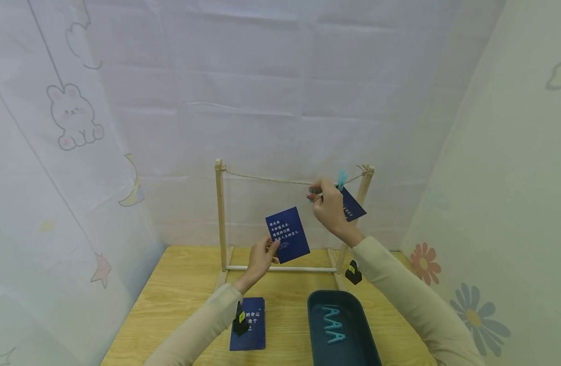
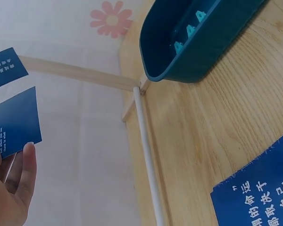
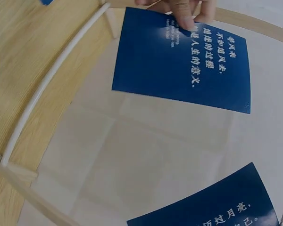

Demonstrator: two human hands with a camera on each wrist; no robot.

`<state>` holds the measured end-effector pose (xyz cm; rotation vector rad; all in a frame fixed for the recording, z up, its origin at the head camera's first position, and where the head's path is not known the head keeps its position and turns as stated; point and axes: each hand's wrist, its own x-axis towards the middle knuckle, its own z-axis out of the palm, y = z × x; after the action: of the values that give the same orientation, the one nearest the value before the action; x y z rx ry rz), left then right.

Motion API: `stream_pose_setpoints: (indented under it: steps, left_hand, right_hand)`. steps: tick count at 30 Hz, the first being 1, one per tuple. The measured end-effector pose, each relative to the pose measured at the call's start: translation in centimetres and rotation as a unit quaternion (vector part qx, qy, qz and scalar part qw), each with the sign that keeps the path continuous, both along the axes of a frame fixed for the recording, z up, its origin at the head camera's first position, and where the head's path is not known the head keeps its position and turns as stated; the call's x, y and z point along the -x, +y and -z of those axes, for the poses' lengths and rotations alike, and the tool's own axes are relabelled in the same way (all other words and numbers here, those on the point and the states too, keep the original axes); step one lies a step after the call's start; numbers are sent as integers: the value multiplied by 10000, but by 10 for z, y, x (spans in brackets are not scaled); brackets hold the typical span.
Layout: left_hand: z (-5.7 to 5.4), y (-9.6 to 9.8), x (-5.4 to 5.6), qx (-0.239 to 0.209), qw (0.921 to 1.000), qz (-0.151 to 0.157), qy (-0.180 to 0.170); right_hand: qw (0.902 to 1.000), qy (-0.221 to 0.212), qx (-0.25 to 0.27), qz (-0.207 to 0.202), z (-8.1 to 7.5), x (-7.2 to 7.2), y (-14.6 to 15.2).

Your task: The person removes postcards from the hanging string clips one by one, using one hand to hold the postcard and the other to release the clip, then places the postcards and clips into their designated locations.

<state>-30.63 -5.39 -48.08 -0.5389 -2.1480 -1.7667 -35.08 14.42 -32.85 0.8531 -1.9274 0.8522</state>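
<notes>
In the head view, my left hand [image 1: 260, 258] pinches a blue card [image 1: 287, 235] with white writing by its lower left edge, thumb in front. The card is tilted and held below the string [image 1: 267, 178]. My right hand [image 1: 328, 206] is up at the string and pinches a small teal clothespin [image 1: 310, 195], mostly hidden by the fingers. Just right of it, another blue card [image 1: 352, 205] hangs from the string by a teal clothespin [image 1: 342, 180]. That hanging card [image 3: 217, 207] also shows low in the right wrist view.
A wooden frame [image 1: 220, 213] with a white crossbar [image 1: 280, 268] carries the string. On the wooden table [image 1: 170, 290] lie a stack of blue cards [image 1: 257, 335], beneath the left forearm, and a dark teal tray [image 1: 358, 325] holding several teal clothespins [image 1: 333, 325].
</notes>
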Motion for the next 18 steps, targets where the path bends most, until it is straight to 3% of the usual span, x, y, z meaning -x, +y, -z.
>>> stream_pose_setpoints:
  steps: [8,18]
  left_hand:
    - [11,-9,-2,85,10000,-3,-52]
    - [27,-22,-11,154,9998,48,-82]
  right_hand:
    - [9960,-506,-703,-232,18,-9,4]
    - [9798,-1170,-1590,-328,40,-13,10]
